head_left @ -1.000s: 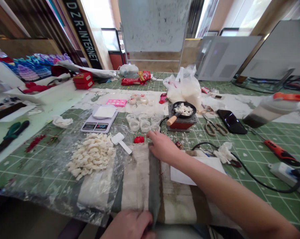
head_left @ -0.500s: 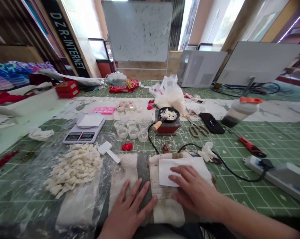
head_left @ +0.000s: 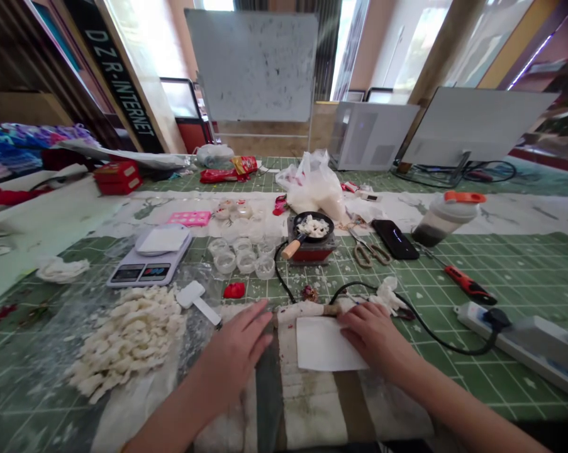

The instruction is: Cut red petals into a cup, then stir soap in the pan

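A striped, stained cloth (head_left: 307,402) lies at the near table edge with a white paper sheet (head_left: 324,345) on top. My left hand (head_left: 231,355) rests flat on the cloth's left part, fingers stretched out and pointing away from me. My right hand (head_left: 375,336) lies at the paper's right edge, fingers extended towards the cloth's rolled far end (head_left: 312,309). Neither hand holds anything. A heap of white wax chunks (head_left: 128,336) sits on clear plastic to the left, with a white scraper (head_left: 197,301) beside it.
A digital scale (head_left: 146,261), small clear cups (head_left: 246,258), a red lump (head_left: 234,290), a small pan on a red heater (head_left: 312,236), scissors (head_left: 371,251), a phone (head_left: 397,239), a shaker bottle (head_left: 441,217), an orange cutter (head_left: 470,286) and a power strip (head_left: 524,330) with black cable stand on the green cutting mat.
My left hand came up from the near edge and slid forward over the cloth. My right hand drew back from the far end, then moved to the paper's right edge. The view shifted.
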`<state>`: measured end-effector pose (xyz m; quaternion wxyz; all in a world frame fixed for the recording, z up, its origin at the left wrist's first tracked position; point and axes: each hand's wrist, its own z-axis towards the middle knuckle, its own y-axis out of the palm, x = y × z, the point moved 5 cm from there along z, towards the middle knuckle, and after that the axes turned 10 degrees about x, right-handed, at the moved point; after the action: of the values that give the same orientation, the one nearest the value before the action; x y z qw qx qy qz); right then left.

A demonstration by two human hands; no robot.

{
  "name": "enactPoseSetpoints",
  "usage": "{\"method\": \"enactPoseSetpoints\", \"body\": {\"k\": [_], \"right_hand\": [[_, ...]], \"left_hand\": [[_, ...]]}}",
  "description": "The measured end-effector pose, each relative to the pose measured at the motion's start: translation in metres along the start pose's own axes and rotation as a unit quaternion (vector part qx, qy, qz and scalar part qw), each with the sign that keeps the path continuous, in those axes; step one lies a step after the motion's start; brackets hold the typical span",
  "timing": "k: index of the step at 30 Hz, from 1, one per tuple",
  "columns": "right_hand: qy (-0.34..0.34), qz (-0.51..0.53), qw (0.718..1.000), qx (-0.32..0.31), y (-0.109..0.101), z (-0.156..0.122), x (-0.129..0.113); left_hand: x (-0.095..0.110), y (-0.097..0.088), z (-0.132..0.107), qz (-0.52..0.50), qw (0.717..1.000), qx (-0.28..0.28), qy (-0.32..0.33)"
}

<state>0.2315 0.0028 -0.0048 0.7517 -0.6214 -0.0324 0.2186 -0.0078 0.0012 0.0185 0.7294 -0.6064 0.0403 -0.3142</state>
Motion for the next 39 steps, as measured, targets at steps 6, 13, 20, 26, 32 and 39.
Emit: {"method": "enactPoseSetpoints", "body": {"k": [6,13,20,26,32,39], "right_hand": [[0.002,0.02,0.998,-0.051,-0.011,0.007,0.0],[0.009,0.005,0.999,-0.042,-0.005,0.02,0.009],[0.03,0.011,0.999,-0.01,-0.037,0.042,0.028],[0.127,0.089,0.973,0.169,-0.093,0.078,0.039],[0.159,-0.034,0.98,0.113,-0.103,0.108,0.051],[0.161,-0.125,0.972,-0.113,-0.04,0.062,0.06]], "left_hand": [[-0.006,0.036,0.055,-0.034,0.996,-0.087,0.005],[0.004,0.044,0.068,-0.028,0.984,-0.172,0.045],[-0.012,0.012,0.092,-0.008,0.99,-0.136,-0.024],[-0.041,-0.074,0.132,-0.008,0.983,-0.015,-0.185],[-0.032,-0.077,0.162,-0.056,0.989,0.083,-0.105],[-0.025,-0.055,0.175,-0.044,0.989,0.106,-0.092]]}}
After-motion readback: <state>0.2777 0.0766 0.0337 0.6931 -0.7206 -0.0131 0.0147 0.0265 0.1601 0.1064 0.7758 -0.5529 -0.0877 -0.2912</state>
